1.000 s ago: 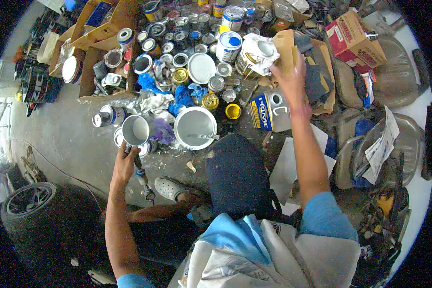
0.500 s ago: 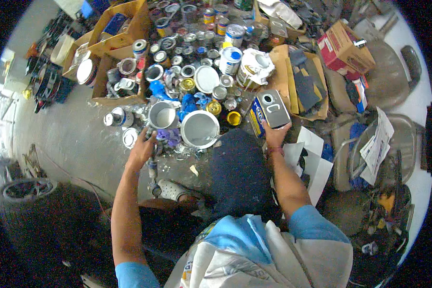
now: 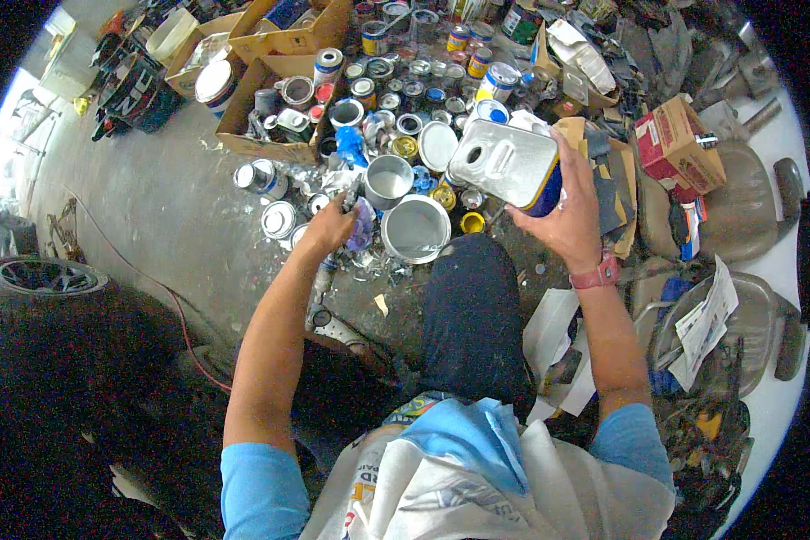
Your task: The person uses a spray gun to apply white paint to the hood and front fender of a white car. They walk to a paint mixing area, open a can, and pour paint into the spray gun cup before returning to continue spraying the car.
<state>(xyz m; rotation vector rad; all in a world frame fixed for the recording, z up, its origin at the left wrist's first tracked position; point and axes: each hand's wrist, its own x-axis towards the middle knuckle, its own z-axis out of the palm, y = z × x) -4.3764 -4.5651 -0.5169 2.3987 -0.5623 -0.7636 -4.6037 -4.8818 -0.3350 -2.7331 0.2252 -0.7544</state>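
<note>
My right hand (image 3: 567,207) grips a rectangular metal can (image 3: 513,166) by its near right edge and holds it up, tilted, its grey top and round opening facing me. Blue sides show at its lower edge. My left hand (image 3: 331,227) is low over the paint-spattered floor, fingers bent, beside a tall silver metal cup (image 3: 389,183) and a purple crumpled rag or glove (image 3: 362,225). What those fingers hold, if anything, is hidden. A wide round metal pot (image 3: 416,229) with a pale inside stands between the hands, near my knee.
Many paint cans and jars (image 3: 414,90) crowd the floor ahead. A cardboard box (image 3: 270,144) of cans stands left of them; white-smeared tins (image 3: 279,219) lie nearer. Chairs (image 3: 720,333) line the right side, a tyre (image 3: 54,279) the left, and a thin hose (image 3: 175,306) crosses the floor.
My right hand has lifted the rectangular can and brought it closer, over the tins. My left hand and the metal cup have shifted right and away. The whole view has shifted too.
</note>
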